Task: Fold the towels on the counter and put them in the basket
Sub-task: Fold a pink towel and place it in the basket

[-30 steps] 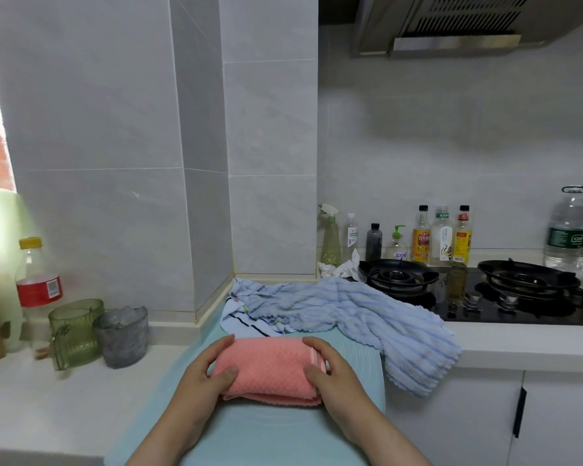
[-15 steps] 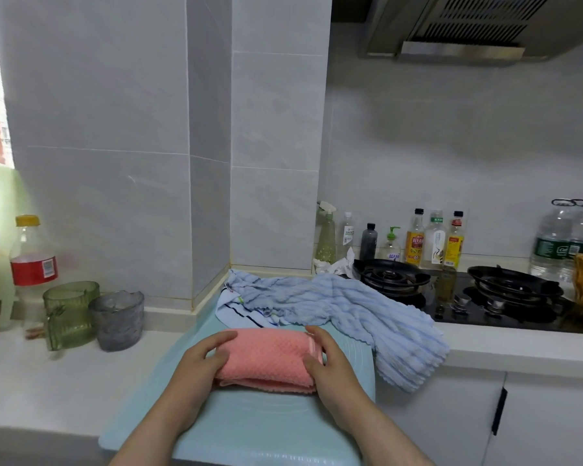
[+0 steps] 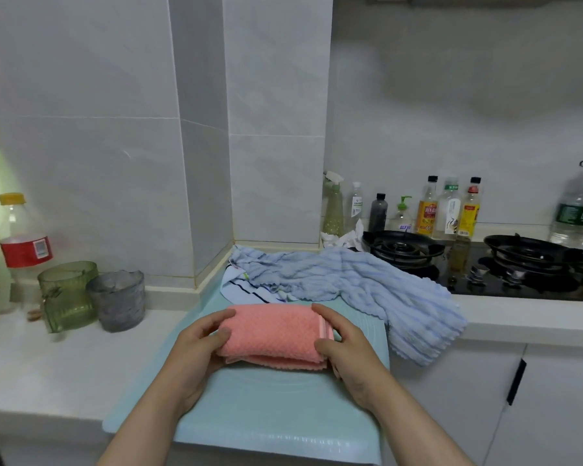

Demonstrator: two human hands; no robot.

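Holding the folded pink towel (image 3: 273, 331) at both ends

We have the pink towel folded into a thick, narrow bundle, lying crosswise over the pale blue mat (image 3: 276, 408) at the front of the counter (image 3: 64, 364). Our left hand (image 3: 199, 344) curls round its left end, thumb on top and fingers tucked behind and under. Our right hand (image 3: 347, 344) clasps the right end the same way, where the layered edges show. Each grip is closed snugly on the cloth. We cannot tell whether the bundle rests on the mat or sits just clear of it.

Just behind it, a blue towel (image 3: 350, 284) sprawls unfolded across the back of the mat, its right end drooping over the counter's front edge. A striped towel (image 3: 246, 290) peeks out from under its left side.

To our left on the counter stand a green glass mug (image 3: 68, 294) and a grey glass (image 3: 117, 299), touching each other, with a red-labelled bottle (image 3: 24, 237) behind them. To our right is the gas stove (image 3: 404, 247), with a row of bottles (image 3: 448, 206) along the wall.
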